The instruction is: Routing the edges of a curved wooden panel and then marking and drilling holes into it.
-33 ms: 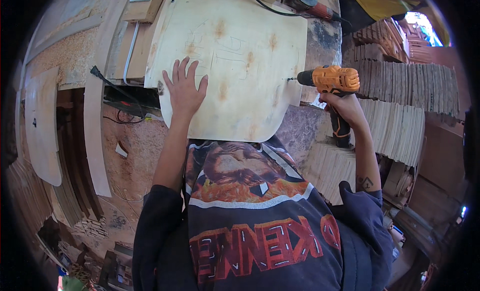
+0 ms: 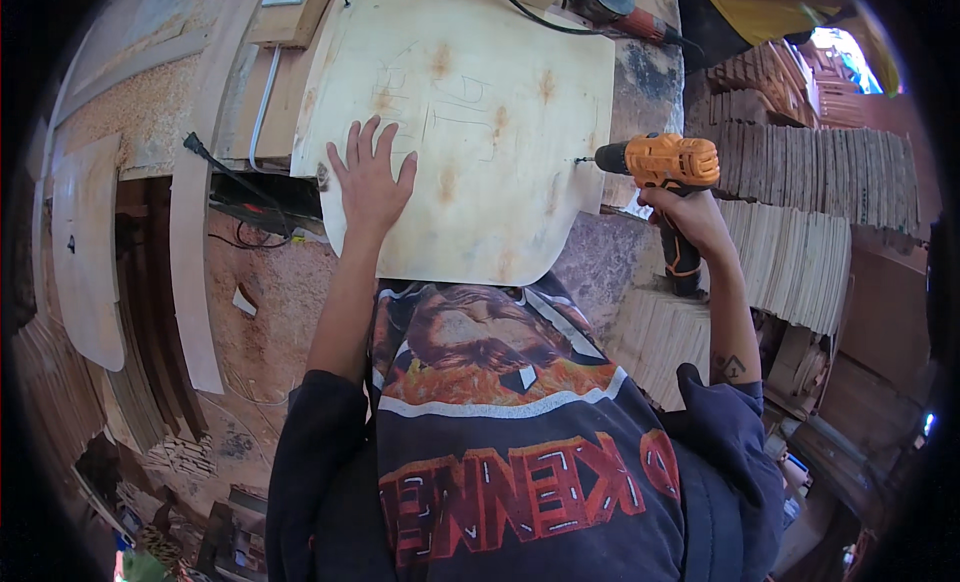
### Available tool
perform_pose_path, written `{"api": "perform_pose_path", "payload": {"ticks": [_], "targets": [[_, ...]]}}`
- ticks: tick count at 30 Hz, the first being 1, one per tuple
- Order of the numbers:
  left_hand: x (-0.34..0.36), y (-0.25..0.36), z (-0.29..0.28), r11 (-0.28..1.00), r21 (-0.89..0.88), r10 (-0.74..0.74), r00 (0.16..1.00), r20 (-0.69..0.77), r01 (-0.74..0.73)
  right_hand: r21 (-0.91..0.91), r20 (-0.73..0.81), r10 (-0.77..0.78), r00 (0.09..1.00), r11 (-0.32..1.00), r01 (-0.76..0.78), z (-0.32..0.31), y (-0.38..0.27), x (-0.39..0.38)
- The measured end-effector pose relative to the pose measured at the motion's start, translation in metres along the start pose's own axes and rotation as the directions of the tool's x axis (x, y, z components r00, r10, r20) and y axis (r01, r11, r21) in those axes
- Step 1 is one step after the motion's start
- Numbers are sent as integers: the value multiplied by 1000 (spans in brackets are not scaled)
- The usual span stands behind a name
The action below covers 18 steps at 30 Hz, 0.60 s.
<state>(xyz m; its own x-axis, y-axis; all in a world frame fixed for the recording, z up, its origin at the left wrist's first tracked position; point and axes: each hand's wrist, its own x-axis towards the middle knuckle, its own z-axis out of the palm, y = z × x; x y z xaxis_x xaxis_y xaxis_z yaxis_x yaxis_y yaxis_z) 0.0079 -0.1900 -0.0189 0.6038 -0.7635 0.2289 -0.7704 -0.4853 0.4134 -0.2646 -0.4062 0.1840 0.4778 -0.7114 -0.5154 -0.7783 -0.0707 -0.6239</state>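
Observation:
A pale plywood panel (image 2: 480, 217) with rounded near corners, brown stains and pencil marks lies in front of me, its near edge close to my shirt. My left hand (image 2: 372, 182) rests flat on its left part, fingers spread. At the panel's right side, my right hand (image 2: 690, 220) is wrapped round the grip of an orange and black cordless drill (image 2: 672, 160). The drill points left, and its thin bit reaches a small dark screw (image 2: 580, 160) near the panel's right edge. Whether the bit sits in the screw head is too small to tell.
Beyond the panel lies a power tool (image 2: 615, 4) with a black cord. A loose plug (image 2: 195, 142) hangs at the left, beside a long wooden strip (image 2: 192, 272). Stacked thin boards (image 2: 785, 257) stand to the right. Sawdust covers the bench (image 2: 130, 112) at the far left.

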Motion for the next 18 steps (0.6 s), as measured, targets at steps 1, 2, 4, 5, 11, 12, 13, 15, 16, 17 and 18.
{"api": "perform_pose_path", "payload": {"ticks": [1,2,4,5,11,12,13,15,16,17,18], "targets": [[0,-1,-1,1000,-5,-1,1000,5,1,31,-19,3,1000,1000,-3,-1,2,-2],[1,-1,0,1000,-8,-11,999,33,11,42,-56,-20,998,999,23,-1,5,-4],[1,-2,-1,1000,-5,4,1000,4,-4,127,-98,-56,994,990,68,-4,14,-10],[1,-2,-2,1000,-7,-11,999,37,11,189,-145,-23,989,981,50,-6,20,-14],[0,-4,-2,1000,-2,8,1000,18,-7,230,-294,41,955,973,29,-14,75,-10],[0,-7,-2,1000,8,-2,1000,29,2,194,-323,-15,946,978,81,-9,85,-5],[0,-8,-3,1000,4,-6,1000,22,6,154,-351,-43,935,983,103,-4,97,1],[1,-10,-3,1000,12,-6,1000,24,5,-48,-407,-185,894,982,182,8,118,7],[2,-7,-2,1000,-9,-30,999,-20,30,-143,-442,-213,871,976,166,15,129,10],[2,-4,0,996,-27,-83,996,-25,82,-274,-440,-284,852,946,174,19,138,11],[2,4,3,997,-51,-55,998,-29,53,-325,-428,-305,851,930,170,22,145,15]]}}
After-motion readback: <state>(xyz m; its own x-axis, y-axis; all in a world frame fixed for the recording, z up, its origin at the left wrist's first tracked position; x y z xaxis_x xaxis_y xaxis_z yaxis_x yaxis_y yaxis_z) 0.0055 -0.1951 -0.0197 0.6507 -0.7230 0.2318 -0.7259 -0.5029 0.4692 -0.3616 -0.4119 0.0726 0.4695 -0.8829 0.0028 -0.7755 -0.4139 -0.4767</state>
